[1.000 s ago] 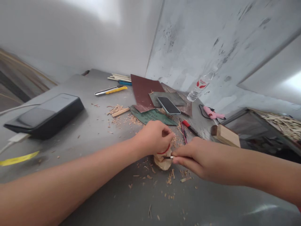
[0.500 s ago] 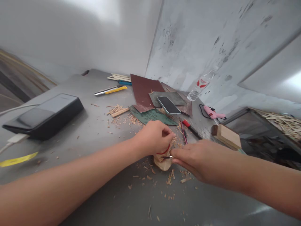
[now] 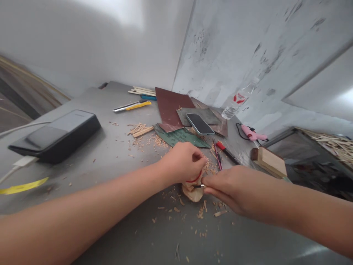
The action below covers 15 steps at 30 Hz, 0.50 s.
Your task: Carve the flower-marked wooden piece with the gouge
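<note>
A pale wood carving (image 3: 193, 194) stands on the grey table, marked with a red line; its upper part is hidden by my hand. My left hand (image 3: 185, 162) is closed around the top of it, fingers curled. From the right, my right hand (image 3: 228, 186) grips a small carving tool (image 3: 199, 186) whose handle is mostly covered by my fingers. A metal ferrule and a thin dark tip show, and the tip rests against the carving's side. Wood shavings (image 3: 202, 209) lie scattered around its base.
Behind my hands lie sheets of sandpaper (image 3: 171, 110), a phone (image 3: 200, 124), a red marker (image 3: 226, 151) and a utility knife (image 3: 132, 106). A black device (image 3: 57, 136) with a cable stands left. A water bottle (image 3: 238, 99), a pink glue gun (image 3: 252, 133) and a wooden block (image 3: 270, 162) sit right.
The whole view has shifted slightly, so everything appears a little farther right. Both hands keep the same hold on the carving and the tool.
</note>
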Motion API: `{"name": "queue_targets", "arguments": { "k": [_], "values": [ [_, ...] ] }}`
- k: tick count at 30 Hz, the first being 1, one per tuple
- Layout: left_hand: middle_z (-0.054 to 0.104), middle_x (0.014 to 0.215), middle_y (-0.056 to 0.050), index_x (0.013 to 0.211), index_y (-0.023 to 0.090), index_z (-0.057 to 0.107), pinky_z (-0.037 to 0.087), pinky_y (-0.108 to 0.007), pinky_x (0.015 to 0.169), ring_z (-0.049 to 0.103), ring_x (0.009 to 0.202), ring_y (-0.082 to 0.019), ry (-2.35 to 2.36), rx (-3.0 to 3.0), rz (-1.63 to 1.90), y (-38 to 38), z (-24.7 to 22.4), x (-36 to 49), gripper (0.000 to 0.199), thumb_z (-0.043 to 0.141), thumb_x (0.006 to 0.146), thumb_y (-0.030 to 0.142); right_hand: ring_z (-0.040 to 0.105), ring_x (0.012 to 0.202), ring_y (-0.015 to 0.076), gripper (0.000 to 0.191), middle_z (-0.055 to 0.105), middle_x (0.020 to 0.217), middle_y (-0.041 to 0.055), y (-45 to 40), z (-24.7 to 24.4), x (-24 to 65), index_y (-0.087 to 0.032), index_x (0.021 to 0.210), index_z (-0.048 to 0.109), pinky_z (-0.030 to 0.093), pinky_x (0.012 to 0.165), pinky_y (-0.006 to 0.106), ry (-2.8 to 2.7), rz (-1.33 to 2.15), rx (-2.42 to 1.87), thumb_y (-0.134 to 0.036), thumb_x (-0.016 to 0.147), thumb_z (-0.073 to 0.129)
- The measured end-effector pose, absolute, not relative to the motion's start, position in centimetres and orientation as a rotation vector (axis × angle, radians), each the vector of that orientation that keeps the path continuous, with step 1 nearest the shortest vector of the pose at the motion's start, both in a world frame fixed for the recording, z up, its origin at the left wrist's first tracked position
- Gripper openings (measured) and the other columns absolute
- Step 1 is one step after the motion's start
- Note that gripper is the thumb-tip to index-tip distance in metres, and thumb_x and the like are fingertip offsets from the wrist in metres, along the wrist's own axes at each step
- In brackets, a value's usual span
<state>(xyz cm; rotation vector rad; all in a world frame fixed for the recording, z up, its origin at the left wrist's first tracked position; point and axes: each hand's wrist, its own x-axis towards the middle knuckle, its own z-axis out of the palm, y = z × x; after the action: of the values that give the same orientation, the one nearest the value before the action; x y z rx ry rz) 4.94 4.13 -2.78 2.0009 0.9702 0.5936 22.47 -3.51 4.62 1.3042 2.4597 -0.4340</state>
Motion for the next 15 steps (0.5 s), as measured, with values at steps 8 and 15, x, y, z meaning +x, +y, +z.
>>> {"name": "queue_targets", "arguments": {
  "k": [8, 15],
  "values": [
    [0.067, 0.062, -0.001, 0.069, 0.019, 0.075, 0.033, -0.031, 0.058, 0.052, 0.060, -0.013, 0.973, 2.013, 0.601, 4.1, -2.7, 4.9, 0.033, 0.058, 0.090, 0.038, 0.035, 0.055, 0.0103, 0.042, 0.042, 0.060, -0.0046, -3.0, 5.9, 21.0, -0.020, 0.070, 0.047, 0.027, 0.053, 0.027, 2.049, -0.979, 1.598, -0.042, 0.105, 0.044],
    [0.073, 0.067, -0.002, 0.072, 0.019, 0.076, 0.035, -0.031, 0.059, 0.056, 0.061, -0.014, 0.975, 2.010, 0.611, 4.2, -3.1, 5.0, 0.032, 0.059, 0.089, 0.040, 0.034, 0.052, 0.0094, 0.036, 0.041, 0.061, -0.0062, -1.4, 6.6, 21.1, -0.019, 0.093, 0.066, 0.029, 0.048, 0.023, 1.671, -1.502, 1.632, -0.050, 0.103, 0.051]
  ]
}}
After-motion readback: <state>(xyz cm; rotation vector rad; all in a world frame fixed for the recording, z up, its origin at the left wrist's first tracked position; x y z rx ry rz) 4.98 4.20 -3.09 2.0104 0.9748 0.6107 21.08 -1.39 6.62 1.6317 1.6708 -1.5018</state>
